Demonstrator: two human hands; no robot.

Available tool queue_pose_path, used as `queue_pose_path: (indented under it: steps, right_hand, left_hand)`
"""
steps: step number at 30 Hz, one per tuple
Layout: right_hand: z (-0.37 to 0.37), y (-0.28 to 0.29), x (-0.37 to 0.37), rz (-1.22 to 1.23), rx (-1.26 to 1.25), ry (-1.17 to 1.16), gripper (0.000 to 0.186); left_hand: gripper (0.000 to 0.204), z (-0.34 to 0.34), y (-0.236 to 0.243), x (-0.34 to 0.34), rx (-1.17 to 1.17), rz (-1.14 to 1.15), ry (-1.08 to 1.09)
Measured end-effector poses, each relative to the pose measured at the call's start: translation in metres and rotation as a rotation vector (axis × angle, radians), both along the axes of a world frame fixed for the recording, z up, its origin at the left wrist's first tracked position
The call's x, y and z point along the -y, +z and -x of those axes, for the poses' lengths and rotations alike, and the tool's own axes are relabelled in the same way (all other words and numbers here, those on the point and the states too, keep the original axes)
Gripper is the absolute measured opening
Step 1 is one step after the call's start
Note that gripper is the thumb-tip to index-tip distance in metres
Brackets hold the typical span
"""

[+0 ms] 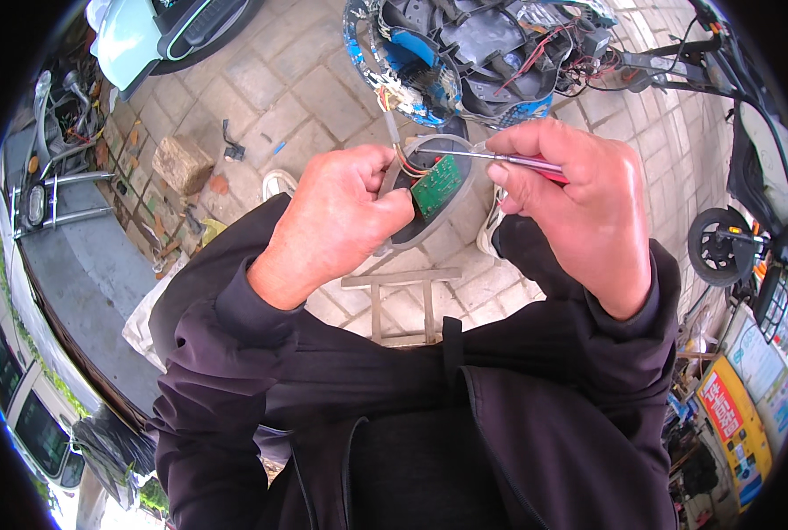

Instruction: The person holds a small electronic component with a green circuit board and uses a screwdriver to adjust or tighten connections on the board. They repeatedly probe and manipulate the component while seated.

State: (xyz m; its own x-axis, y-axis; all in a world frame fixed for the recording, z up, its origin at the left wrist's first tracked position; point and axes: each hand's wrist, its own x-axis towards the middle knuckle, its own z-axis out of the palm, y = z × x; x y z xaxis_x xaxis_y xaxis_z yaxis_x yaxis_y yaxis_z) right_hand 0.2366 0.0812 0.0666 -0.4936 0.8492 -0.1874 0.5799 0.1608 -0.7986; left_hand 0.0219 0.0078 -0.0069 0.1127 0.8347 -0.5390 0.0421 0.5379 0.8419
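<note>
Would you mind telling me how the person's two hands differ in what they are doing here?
The left hand is closed in a fist around the grey housing holding the green circuit board, while the right hand pinches a slim red-handled screwdriver. The left hand sits lower, the right hand higher. Both wear dark sleeves.

Paved ground [279, 84] of grey square blocks, joints dirty. Lying on it: a rough stone block [182, 163], a small black part [232, 146] just beside, brick chips and rubble [160, 225] along the left edge. Standing on it: a small wooden stool [401, 305] below the hands, an opened scooter [491, 53] at the top, a wheel [719, 246] at the right.
</note>
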Motion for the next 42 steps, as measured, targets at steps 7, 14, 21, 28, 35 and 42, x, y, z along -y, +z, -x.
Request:
queue_pose_path:
  steps: [7, 14, 21, 28, 35, 42]
  right_hand:
    - [-0.016, -0.015, -0.005, -0.401, 0.064, 0.338, 0.019]
    - [-0.014, -0.009, -0.004, -0.459, 0.293, 0.537, 0.008]
    - [-0.023, -0.036, 0.007, -0.477, -0.005, 0.414, 0.013]
    - [-0.016, -0.041, 0.007, -0.483, -0.067, 0.341, 0.009]
    - [-0.015, -0.053, 0.011, -0.373, 0.094, 0.334, 0.01]
    - [-0.014, -0.047, 0.01, -0.416, 0.103, 0.367, 0.009]
  left_hand:
    - [0.02, 0.007, -0.008, 0.005, -0.113, -0.154, -0.175]
    - [0.023, -0.001, 0.015, 0.001, -0.312, -0.16, -0.201]
    - [0.02, 0.004, -0.006, 0.014, -0.247, -0.129, -0.187]
    - [0.025, 0.007, -0.02, 0.017, -0.289, -0.188, -0.198]
    - [0.025, 0.006, -0.021, 0.017, -0.343, -0.189, -0.263]
    - [0.025, 0.001, -0.012, 0.014, -0.379, -0.18, -0.222]
